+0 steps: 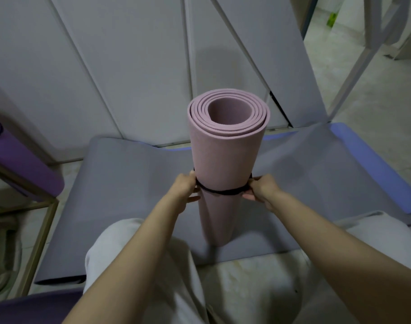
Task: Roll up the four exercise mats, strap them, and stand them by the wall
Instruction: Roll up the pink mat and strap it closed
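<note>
The pale floor (375,108) meets a wall of grey panels (129,66). A grey mat (129,195) lies flat on the floor, with a blue mat (373,164) showing at its right edge. The pink mat (225,155) stands rolled upright on the grey mat, with a black strap (223,191) round it. The left hand (185,187) and right hand (261,187) pinch the strap on either side, fingers curled. A purple rolled mat (19,160) sits at the left.

Dim, even light falls on a grey panelled wall (134,66) crossed by slanting seams. To its right, pale stone-patterned floor (375,94) brightens farther off. Left of the wall, lower down, stands a gold metal frame (41,244).
</note>
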Demonstrator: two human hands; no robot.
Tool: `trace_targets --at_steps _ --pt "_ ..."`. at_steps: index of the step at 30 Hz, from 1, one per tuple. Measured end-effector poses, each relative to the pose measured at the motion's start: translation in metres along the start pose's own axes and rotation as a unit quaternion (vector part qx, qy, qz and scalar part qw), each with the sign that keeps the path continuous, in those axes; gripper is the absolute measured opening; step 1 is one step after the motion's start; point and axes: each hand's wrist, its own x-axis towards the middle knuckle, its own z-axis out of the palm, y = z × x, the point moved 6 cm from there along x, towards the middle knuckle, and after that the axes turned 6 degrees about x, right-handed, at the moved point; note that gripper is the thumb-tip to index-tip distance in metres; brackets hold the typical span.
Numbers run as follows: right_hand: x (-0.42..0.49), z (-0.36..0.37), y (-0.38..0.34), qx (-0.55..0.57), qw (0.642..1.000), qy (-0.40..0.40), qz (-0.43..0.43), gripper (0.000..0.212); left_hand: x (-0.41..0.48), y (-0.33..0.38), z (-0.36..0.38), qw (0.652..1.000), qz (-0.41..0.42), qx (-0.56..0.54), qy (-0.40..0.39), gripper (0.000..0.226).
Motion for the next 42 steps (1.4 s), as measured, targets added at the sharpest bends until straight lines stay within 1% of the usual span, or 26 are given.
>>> trace_targets --at_steps 2,4,6,7,9,10,12,14,16,19,22,23,25,26,27,29,31,32,34,36,38,39,40,42 --pt "0.002 0.000 0.001 -0.009 1.000 0.016 -0.008 0.028 -0.006 -0.008 0.006 0.995 -0.042 -0.084 -0.026 0.032" --pt "0.004 -0.001 0.002 -0.029 0.998 0.048 -0.017 0.026 -0.011 -0.015 0.012 0.981 -0.086 -0.165 -0.048 0.032" --pt "0.004 0.000 0.003 -0.054 0.995 0.074 -0.028 0.021 -0.015 -0.015 0.015 0.972 -0.099 -0.206 -0.048 0.030" --pt "0.003 0.000 0.003 -0.070 0.994 0.081 -0.036 0.024 -0.016 -0.014 0.015 0.971 -0.094 -0.217 -0.042 0.029" --pt "0.002 0.000 0.002 -0.104 0.989 0.090 -0.051 0.034 -0.015 -0.010 0.011 0.974 -0.077 -0.214 -0.019 0.028" --pt "0.001 0.001 0.001 -0.121 0.987 0.089 -0.059 0.035 -0.014 -0.007 0.010 0.978 -0.060 -0.199 -0.002 0.029" --pt "0.000 0.002 -0.001 -0.158 0.981 0.084 -0.079 0.032 -0.015 -0.005 0.010 0.985 -0.029 -0.169 0.029 0.029" --pt "-0.002 0.003 -0.003 -0.190 0.973 0.088 -0.098 0.025 -0.018 -0.005 0.012 0.986 -0.006 -0.159 0.052 0.031" --pt "-0.004 0.004 -0.003 -0.206 0.968 0.091 -0.114 0.024 -0.017 -0.007 0.013 0.984 0.008 -0.159 0.076 0.031" --pt "-0.002 0.000 0.000 -0.203 0.967 0.097 -0.121 0.024 -0.012 -0.009 0.013 0.987 0.057 -0.095 0.114 0.020" --pt "0.001 -0.004 0.004 -0.202 0.967 0.108 -0.115 0.016 -0.011 -0.015 0.020 0.988 0.096 -0.033 0.116 0.007" --pt "0.001 -0.004 0.006 -0.202 0.967 0.108 -0.111 0.012 -0.010 -0.017 0.023 0.987 0.107 -0.041 0.109 0.010" --pt "0.001 -0.001 0.005 -0.209 0.966 0.104 -0.115 0.008 -0.003 -0.024 0.026 0.986 0.080 -0.114 0.090 0.055" --pt "0.001 0.001 0.003 -0.215 0.964 0.102 -0.117 0.008 -0.001 -0.025 0.026 0.987 0.069 -0.116 0.088 0.067" --pt "0.002 0.002 0.002 -0.221 0.963 0.102 -0.118 0.009 0.005 -0.028 0.026 0.988 0.067 -0.106 0.095 0.070" --pt "0.007 0.003 0.003 -0.239 0.960 0.096 -0.107 0.009 0.008 -0.034 0.026 0.988 0.057 -0.099 0.106 0.069" --pt "0.010 0.002 0.014 -0.267 0.958 0.077 -0.077 0.012 0.011 -0.043 0.024 0.986 0.058 -0.082 0.129 0.067" --pt "0.011 0.001 0.021 -0.275 0.957 0.066 -0.063 0.015 0.012 -0.047 0.025 0.985 0.058 -0.073 0.144 0.061" --pt "0.010 -0.002 0.030 -0.280 0.957 0.058 -0.044 0.016 0.009 -0.049 0.024 0.982 0.074 -0.050 0.166 0.040" --pt "0.008 -0.003 0.031 -0.262 0.962 0.056 -0.042 0.020 0.009 -0.048 0.022 0.979 0.100 -0.012 0.177 0.030" --pt "0.011 0.000 0.027 -0.252 0.965 0.054 -0.053 0.025 0.013 -0.045 0.020 0.975 0.132 0.036 0.177 0.024" --pt "0.013 0.002 0.024 -0.251 0.964 0.062 -0.067 0.021 0.016 -0.044 0.019 0.972 0.150 0.042 0.175 0.023" --pt "0.013 0.004 0.020 -0.244 0.963 0.075 -0.089 0.016 0.015 -0.041 0.017 0.972 0.157 0.028 0.175 0.025" --pt "0.010 0.008 0.011 -0.214 0.961 0.094 -0.148 0.015 0.014 -0.034 0.013 0.968 0.166 -0.041 0.182 0.032"
